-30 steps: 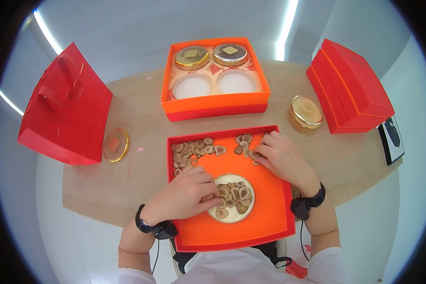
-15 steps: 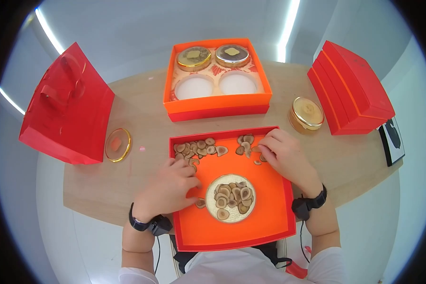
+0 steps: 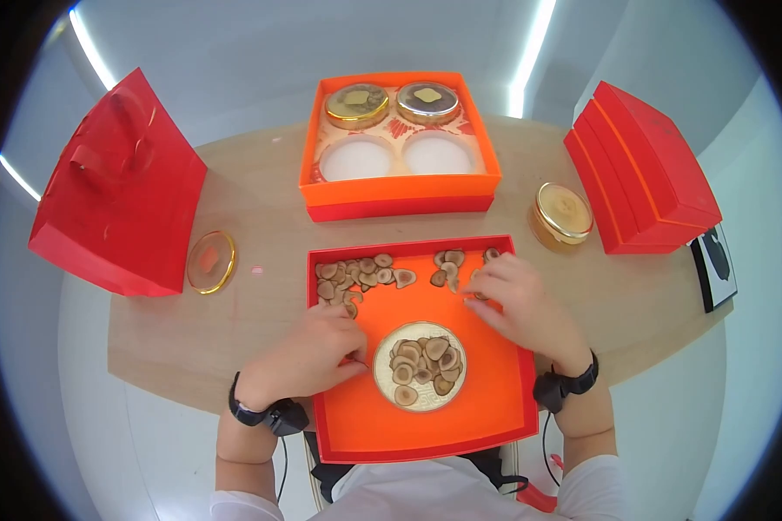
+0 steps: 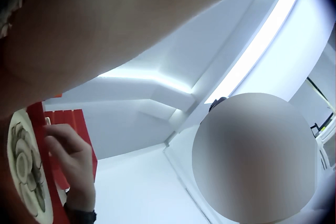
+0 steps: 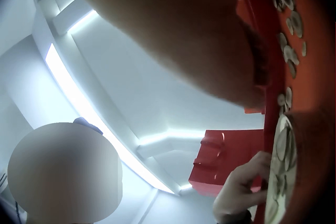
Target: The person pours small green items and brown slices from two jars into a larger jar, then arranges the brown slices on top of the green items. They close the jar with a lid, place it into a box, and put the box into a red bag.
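Observation:
A red-rimmed orange tray (image 3: pixel 426 437) holds thin, round, dried brown slices with dark rims. A slice pile (image 3: pixel 421 360) lies on a round cream-coloured disc (image 3: pixel 426 402) in the tray. My left hand (image 3: pixel 308 352) is left of the disc and pinches one slice, seen nearly edge-on at the fingertips. More slices (image 3: pixel 356 273) cover the tray's far left corner. My right hand (image 3: pixel 521 300) is over the far right part, thumb and forefinger pinching a small slice, partly hidden, beside a few loose slices (image 3: pixel 448 265).
Behind the tray stands an orange box (image 3: pixel 400 195) with two lidded jars and two round hollows. A jar (image 3: pixel 562 214) and red boxes (image 3: pixel 652 165) are at the right. At the left are a red paper bag (image 3: pixel 113 208) and a gold-rimmed lid (image 3: pixel 212 262).
My left hand has moved left off the disc and picked up a slice beside it. My right hand's fingers have shifted slightly and come together at a small slice.

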`<state>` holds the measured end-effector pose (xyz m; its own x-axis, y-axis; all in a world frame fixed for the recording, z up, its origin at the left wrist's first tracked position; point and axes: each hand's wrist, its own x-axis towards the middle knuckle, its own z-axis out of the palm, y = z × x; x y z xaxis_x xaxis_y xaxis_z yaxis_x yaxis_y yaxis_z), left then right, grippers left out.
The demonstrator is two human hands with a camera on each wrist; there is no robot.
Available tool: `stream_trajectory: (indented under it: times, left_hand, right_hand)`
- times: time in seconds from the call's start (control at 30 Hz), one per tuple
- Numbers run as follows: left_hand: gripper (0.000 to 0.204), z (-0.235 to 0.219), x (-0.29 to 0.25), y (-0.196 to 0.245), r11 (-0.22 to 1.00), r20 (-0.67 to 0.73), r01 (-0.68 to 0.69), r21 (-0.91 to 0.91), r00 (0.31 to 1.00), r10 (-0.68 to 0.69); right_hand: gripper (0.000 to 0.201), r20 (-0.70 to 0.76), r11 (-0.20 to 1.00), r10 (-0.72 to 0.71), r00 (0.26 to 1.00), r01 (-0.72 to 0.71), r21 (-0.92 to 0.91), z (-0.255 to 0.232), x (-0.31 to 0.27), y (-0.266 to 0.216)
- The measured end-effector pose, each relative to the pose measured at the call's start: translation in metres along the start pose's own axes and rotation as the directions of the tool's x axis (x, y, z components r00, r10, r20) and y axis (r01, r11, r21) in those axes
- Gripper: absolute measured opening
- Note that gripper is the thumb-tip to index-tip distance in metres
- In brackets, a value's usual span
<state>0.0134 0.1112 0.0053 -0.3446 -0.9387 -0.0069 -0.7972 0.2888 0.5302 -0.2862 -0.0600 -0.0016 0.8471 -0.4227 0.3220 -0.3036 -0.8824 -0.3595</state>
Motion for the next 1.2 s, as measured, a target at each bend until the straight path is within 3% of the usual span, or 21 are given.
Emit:
stream_trajectory:
  times: [0.17,0.27,0.47,0.57,0.67,0.8,0.9,1.0,1.2]
  left_hand:
    - [0.015,-0.016,0.0,0.01,0.994,-0.192,0.048,-0.1,0.979,-0.067]
    - [0.014,-0.017,0.005,0.026,0.967,-0.167,-0.009,-0.255,0.985,-0.035]
    - [0.015,0.012,0.015,0.021,0.992,-0.098,-0.092,-0.083,0.992,0.083]
    - [0.016,0.011,0.017,0.022,0.997,-0.085,-0.065,-0.036,0.994,0.062]
    - [0.016,0.007,0.013,0.012,0.994,-0.187,-0.089,-0.058,0.979,0.077]
    - [0.021,0.001,0.008,-0.013,0.99,-0.41,0.129,0.05,0.907,-0.097]
    - [0.025,-0.011,-0.003,-0.017,0.927,-0.334,0.257,0.275,0.929,-0.158]
    - [0.028,-0.015,-0.003,-0.008,0.902,-0.273,0.305,0.305,0.936,-0.224]
    - [0.029,-0.005,0.005,-0.009,0.925,-0.291,0.255,0.28,0.941,-0.171]
  right_hand:
    - [0.023,0.082,0.984,0.121,0.989,-0.108,-0.144,-0.005,-0.003,0.007]
    - [0.023,0.1,0.98,0.139,0.985,-0.122,-0.16,0.0,-0.005,0.013]
    - [0.021,0.087,0.981,0.103,0.991,-0.087,-0.172,0.005,-0.007,0.019]
    - [0.023,0.082,0.98,0.095,0.992,-0.079,-0.182,0.006,-0.007,0.02]
    - [0.026,0.084,0.982,0.089,0.992,-0.073,-0.172,0.007,-0.008,0.022]
    - [0.026,0.11,0.983,0.095,0.989,-0.075,-0.168,0.003,-0.008,0.019]
    - [0.029,0.157,0.976,0.149,0.976,-0.121,-0.179,0.0,-0.007,0.016]
    - [0.029,0.164,0.978,0.149,0.975,-0.121,-0.169,0.0,-0.008,0.016]
    - [0.022,0.153,0.981,0.145,0.978,-0.122,-0.151,-0.002,-0.008,0.016]
